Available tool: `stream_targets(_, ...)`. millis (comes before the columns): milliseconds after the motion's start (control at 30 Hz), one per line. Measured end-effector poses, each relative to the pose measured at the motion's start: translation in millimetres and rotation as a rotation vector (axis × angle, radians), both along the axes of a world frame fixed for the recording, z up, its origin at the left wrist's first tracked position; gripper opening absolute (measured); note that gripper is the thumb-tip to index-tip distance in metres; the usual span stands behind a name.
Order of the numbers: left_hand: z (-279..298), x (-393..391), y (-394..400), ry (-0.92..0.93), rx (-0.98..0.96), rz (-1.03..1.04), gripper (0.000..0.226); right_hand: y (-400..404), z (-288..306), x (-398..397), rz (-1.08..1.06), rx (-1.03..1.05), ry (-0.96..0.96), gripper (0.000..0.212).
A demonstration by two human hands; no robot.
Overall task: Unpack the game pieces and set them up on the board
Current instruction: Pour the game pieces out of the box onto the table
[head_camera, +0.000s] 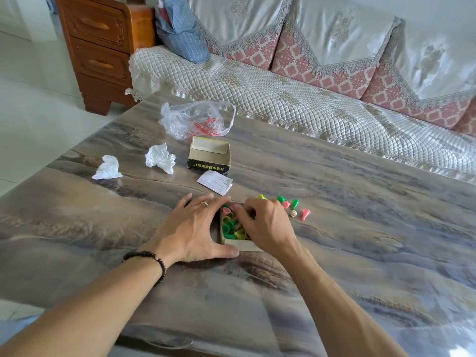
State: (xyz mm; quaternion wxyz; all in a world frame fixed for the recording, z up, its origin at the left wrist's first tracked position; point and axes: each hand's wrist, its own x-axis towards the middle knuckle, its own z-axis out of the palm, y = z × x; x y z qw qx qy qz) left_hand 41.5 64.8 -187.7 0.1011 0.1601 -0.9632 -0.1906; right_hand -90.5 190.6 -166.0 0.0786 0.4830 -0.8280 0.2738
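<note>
A small cardboard box [240,245] lies on the table, filled with green, pink and yellow plastic game pieces [231,228]. My left hand [195,228] grips the box's left side, thumb along its near edge. My right hand [265,225] reaches into the box with its fingers curled among the pieces; what the fingertips hold is hidden. To the right of the box, several loose green and pink pieces [295,203] and a small white die [293,213] stand on the table. No game board is in view.
The box's empty lid [210,155] lies further back, with a folded paper slip [215,182] in front of it. A clear plastic bag [197,118] and two crumpled tissues [159,158] [107,168] lie to the left. A sofa [309,99] borders the table's far edge.
</note>
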Motion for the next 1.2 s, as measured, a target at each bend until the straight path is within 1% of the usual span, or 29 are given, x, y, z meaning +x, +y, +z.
stream_targets(133,0.2,0.3,-0.2,-0.006,0.006,-0.001,0.113,-2.6,5.9,-3.8,-0.047,-0.094,-0.201,0.042)
stream_targets(233,1.3,0.9,0.0,-0.015,0.008,-0.003,0.113,-0.6,19.1,-11.3,-0.155,-0.272,-0.367,0.046)
stream_targets(300,2.1,1.0,-0.1,-0.018,0.007,-0.006,0.112,2.6,25.5,-26.2,-0.26,-0.393,-0.409,0.046)
stream_targets(367,2.2,0.7,-0.3,-0.01,0.004,-0.011,0.112,9.7,22.9,-43.5,-0.357,-0.4,-0.37,0.048)
stream_targets(433,1.7,1.1,-0.1,-0.002,0.004,-0.012,0.111,18.2,11.3,-54.1,-0.427,-0.3,-0.293,0.049)
stream_targets(533,1.2,1.7,-0.3,-0.003,0.007,-0.014,0.11,26.9,-7.1,-56.9,-0.446,-0.178,-0.12,0.046)
stream_targets(633,2.4,1.7,-0.3,-0.012,0.009,-0.017,0.109,25.0,-14.7,-58.5,-0.439,-0.041,-0.009,0.039)
stream_targets(700,2.6,1.9,-0.3,-0.013,0.006,-0.016,0.109,23.2,-15.1,-61.4,-0.449,0.02,-0.001,0.036)
stream_targets(800,2.9,1.8,-0.6,-0.014,0.009,-0.015,0.11,26.1,-9.0,-63.2,-0.481,0.032,-0.034,0.026)
stream_targets(867,2.3,1.0,-0.9,-0.014,0.012,-0.011,0.111,29.0,-1.9,-60.0,-0.447,-0.016,-0.007,0.021)
stream_targets(967,1.5,0.0,-0.1,-0.006,-0.002,-0.007,0.111,28.6,9.7,-40.7,-0.232,-0.175,0.018,0.014)
stream_targets(1000,1.4,0.1,0.0,-0.001,-0.004,-0.004,0.11,25.7,13.8,-30.2,-0.148,-0.176,0.001,0.016)
stream_targets(1067,1.6,0.3,0.2,0.001,-0.001,0.0,0.11,15.9,16.9,-8.4,0.005,-0.041,0.002,0.025)
stream_targets(1133,1.4,0.6,0.1,-0.003,0.006,-0.003,0.112,6.3,10.2,5.3,0.103,0.116,0.06,0.034)
stream_targets(1200,1.2,0.6,0.2,-0.009,0.007,-0.004,0.113,3.8,2.7,9.4,0.11,0.131,0.069,0.035)
